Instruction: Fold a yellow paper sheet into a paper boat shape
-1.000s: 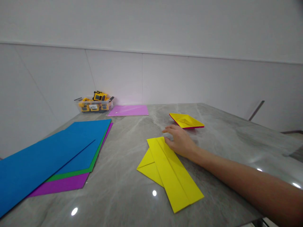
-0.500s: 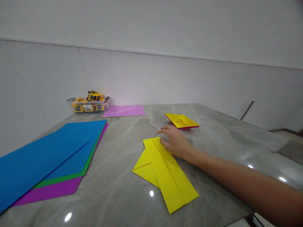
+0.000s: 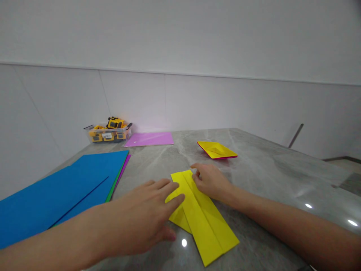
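Note:
A folded yellow paper lies on the grey table, with a long creased strip on top and a corner flap sticking out to its left. My left hand hovers over that flap and the strip's left edge, fingers spread and holding nothing. At the paper's far right corner is my right hand, its thumb close to the paper's edge and its index finger stretched out to the left. A gap shows between that thumb and finger. Beyond my right hand sits a folded paper boat, yellow inside with a red-pink edge.
On the left lie large blue sheets over green and purple ones, partly behind my left arm. A clear plastic box of yellow toy vehicles and a pink-purple sheet are at the back by the white wall.
My left hand has come in from the lower left over the yellow paper. My right hand stays by the far corner, its fingers more curled. The view has tilted up slightly.

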{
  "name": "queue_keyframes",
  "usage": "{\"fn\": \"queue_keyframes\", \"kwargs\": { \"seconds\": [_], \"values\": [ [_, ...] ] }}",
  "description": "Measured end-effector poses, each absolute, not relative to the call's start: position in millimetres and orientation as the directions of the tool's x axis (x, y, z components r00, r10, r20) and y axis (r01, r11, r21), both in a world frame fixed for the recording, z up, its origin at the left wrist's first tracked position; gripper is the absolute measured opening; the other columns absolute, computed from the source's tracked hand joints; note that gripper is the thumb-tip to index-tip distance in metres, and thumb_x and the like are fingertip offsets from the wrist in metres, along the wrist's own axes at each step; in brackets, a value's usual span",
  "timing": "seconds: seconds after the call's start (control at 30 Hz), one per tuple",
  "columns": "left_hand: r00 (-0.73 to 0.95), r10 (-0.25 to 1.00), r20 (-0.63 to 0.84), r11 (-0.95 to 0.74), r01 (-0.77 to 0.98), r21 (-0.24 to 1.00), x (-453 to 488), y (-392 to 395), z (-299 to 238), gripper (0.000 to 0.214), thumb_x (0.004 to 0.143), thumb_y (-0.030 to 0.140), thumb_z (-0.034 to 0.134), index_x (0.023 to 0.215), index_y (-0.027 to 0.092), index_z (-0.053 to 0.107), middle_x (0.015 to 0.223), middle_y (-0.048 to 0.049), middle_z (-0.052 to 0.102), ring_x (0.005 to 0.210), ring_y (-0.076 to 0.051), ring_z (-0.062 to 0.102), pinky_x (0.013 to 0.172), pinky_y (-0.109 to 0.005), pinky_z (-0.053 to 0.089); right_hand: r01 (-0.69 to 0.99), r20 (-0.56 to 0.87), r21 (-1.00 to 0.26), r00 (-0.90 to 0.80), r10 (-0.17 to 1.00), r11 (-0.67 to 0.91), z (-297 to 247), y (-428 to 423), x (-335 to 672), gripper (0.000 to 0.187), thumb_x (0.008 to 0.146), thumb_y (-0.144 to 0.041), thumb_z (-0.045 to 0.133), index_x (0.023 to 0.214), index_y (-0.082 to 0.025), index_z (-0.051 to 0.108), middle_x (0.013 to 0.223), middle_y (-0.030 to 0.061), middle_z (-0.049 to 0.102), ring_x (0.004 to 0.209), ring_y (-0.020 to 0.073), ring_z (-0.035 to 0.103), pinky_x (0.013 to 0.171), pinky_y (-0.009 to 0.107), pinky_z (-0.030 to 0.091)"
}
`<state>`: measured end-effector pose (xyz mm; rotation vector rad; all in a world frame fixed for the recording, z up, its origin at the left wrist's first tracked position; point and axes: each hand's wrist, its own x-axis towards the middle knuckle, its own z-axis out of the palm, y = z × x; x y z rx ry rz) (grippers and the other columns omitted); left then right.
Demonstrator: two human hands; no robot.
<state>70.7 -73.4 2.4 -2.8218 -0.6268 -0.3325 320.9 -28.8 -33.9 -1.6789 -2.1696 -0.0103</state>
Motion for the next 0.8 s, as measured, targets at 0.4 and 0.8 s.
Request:
{"fn": "queue_keyframes", "kwargs": {
  "seconds": [0.4,0.8],
  "values": [
    [0.721,0.653,0.231,-0.754,0.648,0.106,111,-39,-27,0.037,0.097,0.032,0.029,0.111,0.024,0.063,0.104,-0.0078,0.060,0.099,-0.024,0.052,0.085,-0.043,0.039,0.810,0.151,-0.349,-0.448,0.881,0.471,-30,-44,313,0.035,0.076,-0.041,0.067,0.101,-0.016,0.069,0.082,0.0055,0.067,0.072,0.0184,0.059,0.064,0.028,0.041],
    [0.592,0.800,-0.103,-0.489,0.741,0.461,113,-31,-17,0.029,0.080,0.045,0.055,0.082,0.017,0.059,0.074,-0.0015,0.062,0.065,-0.016,0.054,0.053,-0.025,0.032,0.670,0.164,-0.469,-0.574,0.802,0.575,-27,-55,301,0.015,0.084,-0.024,0.056,0.077,-0.015,0.066,0.063,-0.0009,0.059,0.056,0.0098,0.049,0.052,0.021,0.030]
  ]
}}
